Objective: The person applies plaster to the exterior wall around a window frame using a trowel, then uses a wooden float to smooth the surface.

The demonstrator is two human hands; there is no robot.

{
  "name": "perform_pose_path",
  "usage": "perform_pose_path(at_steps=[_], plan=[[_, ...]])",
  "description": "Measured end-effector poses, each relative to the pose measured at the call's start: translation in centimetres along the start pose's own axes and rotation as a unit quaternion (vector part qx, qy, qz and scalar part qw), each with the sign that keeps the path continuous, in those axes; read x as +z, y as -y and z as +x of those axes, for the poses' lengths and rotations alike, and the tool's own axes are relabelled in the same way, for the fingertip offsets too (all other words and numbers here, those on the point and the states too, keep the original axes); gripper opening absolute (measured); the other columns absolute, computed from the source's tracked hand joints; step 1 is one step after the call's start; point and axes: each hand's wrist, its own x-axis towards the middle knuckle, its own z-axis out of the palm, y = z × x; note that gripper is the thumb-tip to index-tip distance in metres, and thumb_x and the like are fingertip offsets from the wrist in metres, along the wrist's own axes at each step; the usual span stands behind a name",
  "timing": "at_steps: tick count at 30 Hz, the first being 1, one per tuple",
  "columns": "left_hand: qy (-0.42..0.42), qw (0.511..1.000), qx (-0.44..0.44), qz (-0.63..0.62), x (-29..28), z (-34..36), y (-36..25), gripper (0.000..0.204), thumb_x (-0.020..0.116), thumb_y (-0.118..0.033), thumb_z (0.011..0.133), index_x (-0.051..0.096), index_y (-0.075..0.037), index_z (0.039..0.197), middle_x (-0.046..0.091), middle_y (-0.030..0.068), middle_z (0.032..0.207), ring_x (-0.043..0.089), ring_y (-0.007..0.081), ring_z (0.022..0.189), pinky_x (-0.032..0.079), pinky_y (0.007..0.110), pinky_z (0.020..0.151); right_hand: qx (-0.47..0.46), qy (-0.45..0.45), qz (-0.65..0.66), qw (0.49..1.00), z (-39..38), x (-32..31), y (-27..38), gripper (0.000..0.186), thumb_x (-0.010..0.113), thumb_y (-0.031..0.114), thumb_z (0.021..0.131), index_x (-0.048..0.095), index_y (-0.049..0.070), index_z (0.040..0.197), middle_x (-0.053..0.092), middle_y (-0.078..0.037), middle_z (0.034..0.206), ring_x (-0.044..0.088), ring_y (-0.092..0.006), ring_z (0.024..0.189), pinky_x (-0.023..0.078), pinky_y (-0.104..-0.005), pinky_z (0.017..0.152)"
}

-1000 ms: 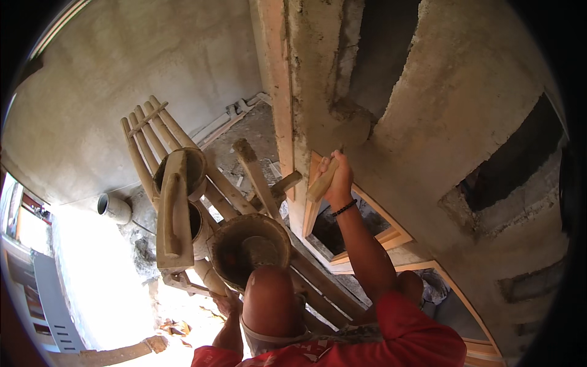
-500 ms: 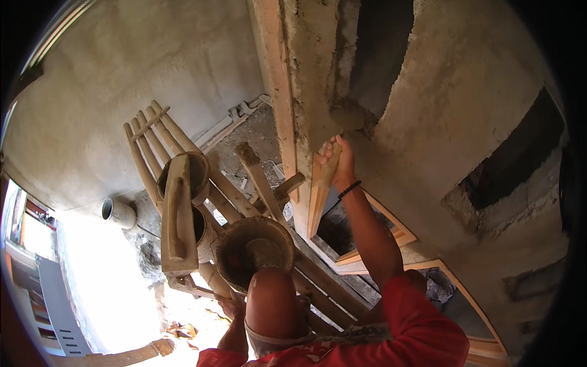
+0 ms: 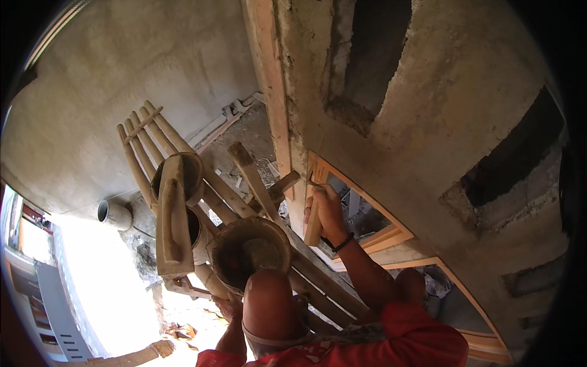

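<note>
Right hand [image 3: 330, 214] wraps its fingers round a trowel [image 3: 313, 227] by the grey wall [image 3: 452, 116]; left hand [image 3: 228, 307], fingers unclear, at the platform [image 3: 324, 282]'s left edge.

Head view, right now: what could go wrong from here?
The float lies over two buckets and might slide off if knocked. The large bucket sits close by the knee, so a leg shift could tip it. The tool in the right hand is near the wooden frame and could scrape it.
</note>
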Motion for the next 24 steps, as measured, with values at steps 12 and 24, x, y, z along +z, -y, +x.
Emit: perform_pose_path(at_steps=[12,24], plan=[[-0.021,1.0,0.01,0.005,0.1,0.9,0.7,0.081,0.055,-0.043,0.092,0.019,0.004,0.148,0.046,0.0292,0.133,0.051,0.0436,0.119,0.041,0.05,0.1,0.089,0.041,0.167,0.981,-1.4,-0.3,1.7,0.033,0.054,0.036,0.088,0.05,0.006,0.102,0.054,-0.007,0.069,0.054,-0.0202,0.054,0.05,-0.0354,0.051],[-0.019,0.999,0.007,-0.025,-2.4,-2.2,-2.8,0.078,0.054,-0.038,0.093,0.019,0.003,0.148,0.046,0.0288,0.134,0.049,0.0432,0.121,0.039,0.05,0.103,-0.028,0.087,0.125,0.988,-1.3,0.9,3.7,0.038,0.057,0.035,0.091,0.049,0.008,0.117,0.059,-0.011,0.085,0.059,-0.0194,0.063,0.052,-0.0334,0.056]])
